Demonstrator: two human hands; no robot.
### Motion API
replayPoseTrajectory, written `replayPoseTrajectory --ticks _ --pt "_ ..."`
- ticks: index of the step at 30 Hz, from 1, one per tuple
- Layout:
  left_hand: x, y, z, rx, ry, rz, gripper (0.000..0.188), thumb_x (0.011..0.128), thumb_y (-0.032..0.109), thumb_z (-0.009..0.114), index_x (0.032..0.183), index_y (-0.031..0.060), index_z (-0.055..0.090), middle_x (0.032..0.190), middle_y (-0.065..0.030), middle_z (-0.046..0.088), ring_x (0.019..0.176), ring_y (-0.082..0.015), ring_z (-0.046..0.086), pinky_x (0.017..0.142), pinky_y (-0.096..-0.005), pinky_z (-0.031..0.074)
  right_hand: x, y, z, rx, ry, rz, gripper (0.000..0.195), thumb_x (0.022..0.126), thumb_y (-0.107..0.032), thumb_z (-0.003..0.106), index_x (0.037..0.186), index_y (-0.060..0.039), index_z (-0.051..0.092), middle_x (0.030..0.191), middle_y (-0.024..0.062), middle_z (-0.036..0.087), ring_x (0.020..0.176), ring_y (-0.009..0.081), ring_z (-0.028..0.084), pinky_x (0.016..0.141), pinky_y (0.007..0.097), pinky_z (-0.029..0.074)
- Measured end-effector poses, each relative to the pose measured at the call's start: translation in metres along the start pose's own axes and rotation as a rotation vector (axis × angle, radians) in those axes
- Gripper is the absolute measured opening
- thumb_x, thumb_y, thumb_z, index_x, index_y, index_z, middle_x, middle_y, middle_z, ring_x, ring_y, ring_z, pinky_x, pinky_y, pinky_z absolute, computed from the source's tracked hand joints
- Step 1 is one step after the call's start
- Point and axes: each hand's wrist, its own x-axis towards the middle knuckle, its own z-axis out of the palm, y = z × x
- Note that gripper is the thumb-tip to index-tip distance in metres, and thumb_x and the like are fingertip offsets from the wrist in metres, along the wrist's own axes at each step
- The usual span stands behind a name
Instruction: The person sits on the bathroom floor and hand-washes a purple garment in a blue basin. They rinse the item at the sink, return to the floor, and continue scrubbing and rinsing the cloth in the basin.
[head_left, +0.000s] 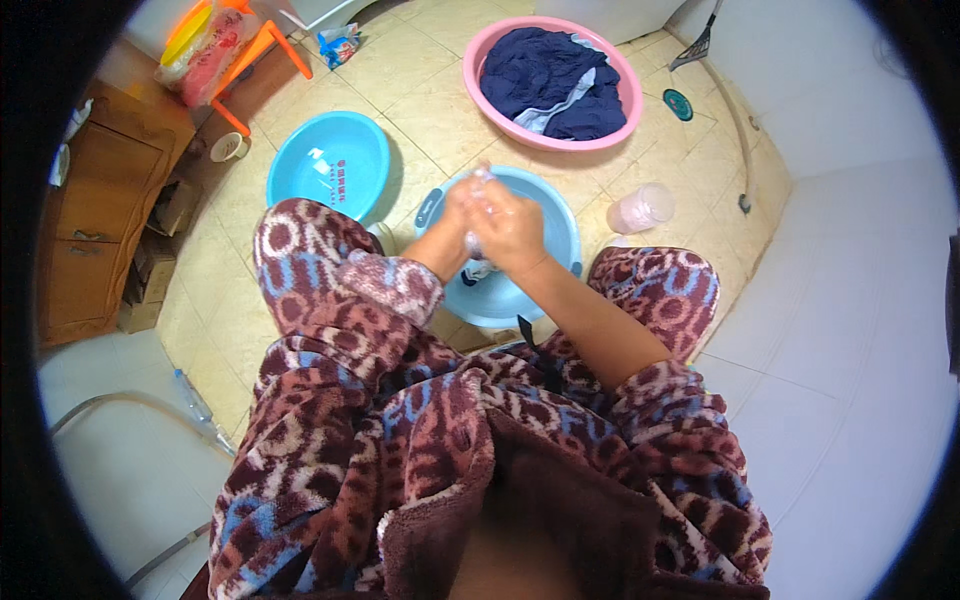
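My left hand (453, 216) and my right hand (514, 226) are pressed together above a light blue basin (556, 217). Between them they grip a small wet cloth (474, 244), pale with dark parts, mostly hidden by my fingers. Whitish suds or cloth show at the top of my fingers. Below my hands, a dark and white piece of fabric (472, 274) hangs or lies in the basin; I cannot tell whether it is part of the same cloth.
A brighter blue basin (292, 161) with red print stands at the left. Ahead, a pink tub (474, 82) holds dark navy clothing (544, 82). To the right are a clear plastic cup (642, 208) and a green floor drain (677, 105). A wooden cabinet (101, 225) and an orange stool (259, 56) stand left.
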Motion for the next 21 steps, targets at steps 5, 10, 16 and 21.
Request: replayPoseTrajectory --ticks 5,10,16,21 --pt "-0.017 -0.021 -0.001 -0.214 -0.083 -0.089 0.026 0.092 0.030 0.043 0.081 0.0113 0.057 0.076 -0.0059 0.058 0.067 -0.0209 0.058 0.057 -0.0361 0.049 0.003 0.034 0.011 -0.080 -0.041 -0.020 0.035 0.085 -0.035 0.055 0.064 -0.0064 0.059 0.057 0.0199 0.054 0.053 0.0388 0.054 0.047 0.0444 0.040" --pt "-0.032 -0.032 0.007 -0.182 -0.136 -0.333 0.028 0.093 0.028 0.041 0.099 0.0033 0.054 0.093 -0.0129 0.062 0.077 -0.0272 0.062 0.070 -0.0398 0.054 0.008 0.051 0.001 -0.104 -0.148 0.233 0.040 0.086 -0.038 0.054 0.062 -0.0053 0.056 0.056 0.0199 0.053 0.051 0.0371 0.054 0.046 0.0435 0.041" --pt "-0.025 -0.047 -0.037 0.124 0.080 -0.126 0.029 0.092 0.031 0.045 0.086 0.0053 0.058 0.081 -0.0086 0.059 0.071 -0.0186 0.055 0.062 -0.0364 0.046 -0.028 -0.004 -0.002 0.066 -0.384 0.120 0.039 0.084 -0.037 0.056 0.065 -0.0030 0.060 0.055 0.0202 0.055 0.050 0.0311 0.056 0.047 0.0433 0.043" --pt "-0.001 -0.086 -0.042 -0.008 0.044 -0.255 0.028 0.087 0.032 0.051 0.077 0.0063 0.057 0.077 -0.0078 0.057 0.065 -0.0183 0.053 0.057 -0.0359 0.043 -0.019 0.059 0.014 0.135 -0.264 0.669 0.025 0.075 -0.029 0.066 0.073 -0.0043 0.065 0.061 0.0204 0.058 0.055 0.0325 0.059 0.053 0.0395 0.046"
